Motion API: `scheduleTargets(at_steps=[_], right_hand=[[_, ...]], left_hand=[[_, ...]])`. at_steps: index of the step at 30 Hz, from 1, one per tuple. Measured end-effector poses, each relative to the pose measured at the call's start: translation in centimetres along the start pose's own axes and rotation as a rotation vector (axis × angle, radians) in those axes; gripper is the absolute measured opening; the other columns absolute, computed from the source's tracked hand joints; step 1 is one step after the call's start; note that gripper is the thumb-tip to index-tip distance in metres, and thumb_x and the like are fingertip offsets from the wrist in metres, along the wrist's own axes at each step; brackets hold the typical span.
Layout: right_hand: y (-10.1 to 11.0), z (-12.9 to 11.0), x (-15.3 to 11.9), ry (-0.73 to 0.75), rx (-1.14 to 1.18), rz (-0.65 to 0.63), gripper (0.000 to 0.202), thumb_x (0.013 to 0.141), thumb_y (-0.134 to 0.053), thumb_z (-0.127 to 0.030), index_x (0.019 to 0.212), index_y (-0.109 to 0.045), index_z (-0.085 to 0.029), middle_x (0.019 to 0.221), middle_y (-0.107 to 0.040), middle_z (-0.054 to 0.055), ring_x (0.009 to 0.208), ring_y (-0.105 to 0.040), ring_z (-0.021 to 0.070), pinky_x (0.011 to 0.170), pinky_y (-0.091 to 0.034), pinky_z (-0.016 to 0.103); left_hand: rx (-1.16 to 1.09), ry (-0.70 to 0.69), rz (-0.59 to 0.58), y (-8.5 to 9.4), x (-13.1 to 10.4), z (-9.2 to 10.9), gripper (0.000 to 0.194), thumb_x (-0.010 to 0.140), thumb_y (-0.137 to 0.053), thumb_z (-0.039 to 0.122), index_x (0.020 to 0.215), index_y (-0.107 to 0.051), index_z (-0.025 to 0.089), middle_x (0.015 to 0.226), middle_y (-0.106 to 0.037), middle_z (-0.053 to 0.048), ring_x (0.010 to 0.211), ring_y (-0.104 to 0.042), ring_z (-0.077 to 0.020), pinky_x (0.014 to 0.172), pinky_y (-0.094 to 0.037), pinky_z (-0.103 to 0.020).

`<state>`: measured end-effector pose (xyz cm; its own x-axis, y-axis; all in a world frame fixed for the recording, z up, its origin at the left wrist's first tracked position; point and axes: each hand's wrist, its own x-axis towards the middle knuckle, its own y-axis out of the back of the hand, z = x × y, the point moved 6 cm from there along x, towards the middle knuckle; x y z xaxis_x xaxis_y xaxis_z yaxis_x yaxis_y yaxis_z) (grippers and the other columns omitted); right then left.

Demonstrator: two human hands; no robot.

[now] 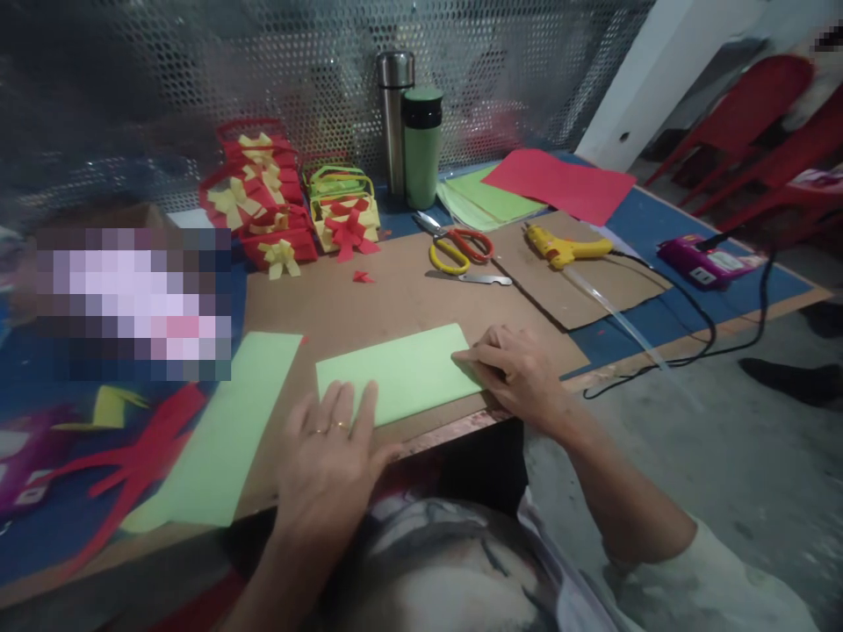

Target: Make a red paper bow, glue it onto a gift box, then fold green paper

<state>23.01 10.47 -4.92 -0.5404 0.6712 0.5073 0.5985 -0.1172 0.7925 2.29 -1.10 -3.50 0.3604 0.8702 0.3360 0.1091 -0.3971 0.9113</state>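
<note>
A light green craft sheet point(395, 369), which looks folded over, lies on brown cardboard point(296, 298) in front of me. My left hand point(333, 448) rests flat on its left end with the fingers spread; two of them wear rings. At the right end, my right hand point(517, 373) is closed, thumb and fingers pinching the sheet's edge. A second light green sheet point(230, 430) lies to the left of my left hand, overhanging the table's front edge. Whether the craft sheet is felt or thick paper I cannot tell.
Scissors point(454, 250), a small blade point(484, 279) and a yellow glue gun point(566, 246) lie beyond my hands. Red baskets point(277, 228) with bows, a yellow basket point(349, 219) and two flasks point(421, 154) stand behind. Red strips point(145, 448) and a purple power strip point(708, 261) flank the work.
</note>
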Motion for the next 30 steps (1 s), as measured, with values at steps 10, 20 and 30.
scheduleTargets(at_steps=[10, 20, 30], right_hand=[[-0.3, 0.3, 0.1, -0.006, 0.019, -0.013, 0.020, 0.100, -0.060, -0.019, 0.103, -0.079, -0.022, 0.084, -0.063, 0.005, 0.082, -0.057, 0.0190, 0.071, -0.032, 0.034], [-0.5, 1.1, 0.4, -0.084, 0.078, -0.032, 0.013, 0.095, -0.060, -0.021, 0.099, -0.072, -0.020, 0.079, -0.061, 0.002, 0.077, -0.055, 0.0183, 0.073, -0.034, 0.032], [-0.7, 1.4, 0.5, -0.167, 0.120, -0.049, 0.003, 0.091, -0.061, -0.019, 0.090, -0.063, -0.021, 0.082, -0.065, 0.002, 0.080, -0.055, 0.0195, 0.076, -0.036, 0.033]], left_hand=[[0.023, 0.080, -0.006, -0.1, 0.3, 0.9, 0.073, 0.092, -0.049, 0.070, 0.137, -0.067, 0.016, 0.132, -0.066, -0.029, 0.124, -0.062, -0.0463, 0.099, -0.044, -0.059], [-0.052, -0.070, 0.126, -1.1, 0.3, 1.5, 0.075, 0.101, -0.040, 0.062, 0.137, -0.059, -0.001, 0.144, -0.061, -0.026, 0.137, -0.054, -0.0407, 0.117, -0.034, -0.058], [-0.065, -0.062, 0.130, -1.7, 0.3, 1.4, 0.083, 0.099, -0.039, 0.064, 0.145, -0.051, -0.003, 0.144, -0.058, -0.029, 0.136, -0.054, -0.0418, 0.114, -0.040, -0.054]])
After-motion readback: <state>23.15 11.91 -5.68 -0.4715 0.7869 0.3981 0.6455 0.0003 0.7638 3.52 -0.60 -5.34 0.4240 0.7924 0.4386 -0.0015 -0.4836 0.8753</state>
